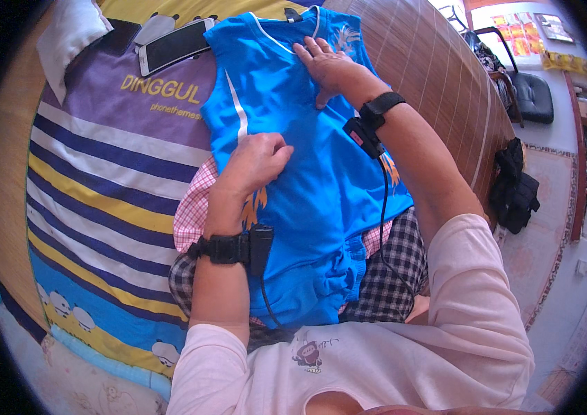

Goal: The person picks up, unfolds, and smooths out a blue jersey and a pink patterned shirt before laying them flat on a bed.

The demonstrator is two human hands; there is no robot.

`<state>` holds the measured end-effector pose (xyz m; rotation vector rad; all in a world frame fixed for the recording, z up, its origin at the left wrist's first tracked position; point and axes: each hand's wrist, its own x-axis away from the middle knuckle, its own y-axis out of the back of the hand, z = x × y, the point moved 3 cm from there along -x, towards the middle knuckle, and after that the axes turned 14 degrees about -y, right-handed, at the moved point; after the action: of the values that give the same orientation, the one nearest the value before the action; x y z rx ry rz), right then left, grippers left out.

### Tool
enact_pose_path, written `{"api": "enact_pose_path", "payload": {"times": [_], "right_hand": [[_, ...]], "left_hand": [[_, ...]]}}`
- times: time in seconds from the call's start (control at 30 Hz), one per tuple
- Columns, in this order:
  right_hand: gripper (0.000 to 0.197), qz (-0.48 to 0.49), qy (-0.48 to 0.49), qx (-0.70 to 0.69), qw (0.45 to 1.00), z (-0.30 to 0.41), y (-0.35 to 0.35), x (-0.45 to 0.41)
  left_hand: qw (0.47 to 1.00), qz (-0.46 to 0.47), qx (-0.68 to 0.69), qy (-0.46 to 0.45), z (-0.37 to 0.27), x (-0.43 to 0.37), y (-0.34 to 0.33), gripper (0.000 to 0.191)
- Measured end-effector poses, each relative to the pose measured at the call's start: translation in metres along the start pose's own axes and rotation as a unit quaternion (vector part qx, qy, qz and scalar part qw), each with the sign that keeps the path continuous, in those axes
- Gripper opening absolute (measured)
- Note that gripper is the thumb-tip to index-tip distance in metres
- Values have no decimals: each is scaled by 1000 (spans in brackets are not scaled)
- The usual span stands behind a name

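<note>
A blue sleeveless jersey [304, 171] with white piping and orange and white prints lies spread over my lap, its neckline facing away from me. My right hand [329, 67] rests flat near the collar, fingers spread. Lower down on the left, my left hand [258, 160] is on the fabric with its fingers curled; the fingertips are hidden, so I cannot tell whether they pinch cloth. Blue gathered fabric with an elastic-looking edge [319, 290] lies at the jersey's lower end. Pink checked cloth [195, 207] shows from underneath.
A white-framed smartphone [176, 46] and a dark flat object [121, 36] lie on a striped, panda-print cloth [112, 171]. Brown slatted matting [428, 67] extends right. A black chair [531, 96] and a black bag-like item [514, 192] are beyond it. Cables hang from both wrist straps.
</note>
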<state>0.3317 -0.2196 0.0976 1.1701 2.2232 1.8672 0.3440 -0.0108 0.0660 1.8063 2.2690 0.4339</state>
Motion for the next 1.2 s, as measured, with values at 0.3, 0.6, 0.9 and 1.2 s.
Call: {"api": "enact_pose_path", "payload": {"times": [0.3,0.6,0.9,1.2], "right_hand": [[131,-19,5,-10,1000,-2,-5,-2],[130,-40,12,-10,999,-4,-7,-2],[130,-26,5,-18,999,-3,-3,-1],[121,25,17,-38,999,-8,2,-5]], "left_hand": [[999,-4,-5,32,-2,2,-1,28],[999,-8,-9,43,-7,2,1,26],[999,-10,-9,36,-6,1,-1,24],[1000,-17,9,9,-2,3,-1,23]]}}
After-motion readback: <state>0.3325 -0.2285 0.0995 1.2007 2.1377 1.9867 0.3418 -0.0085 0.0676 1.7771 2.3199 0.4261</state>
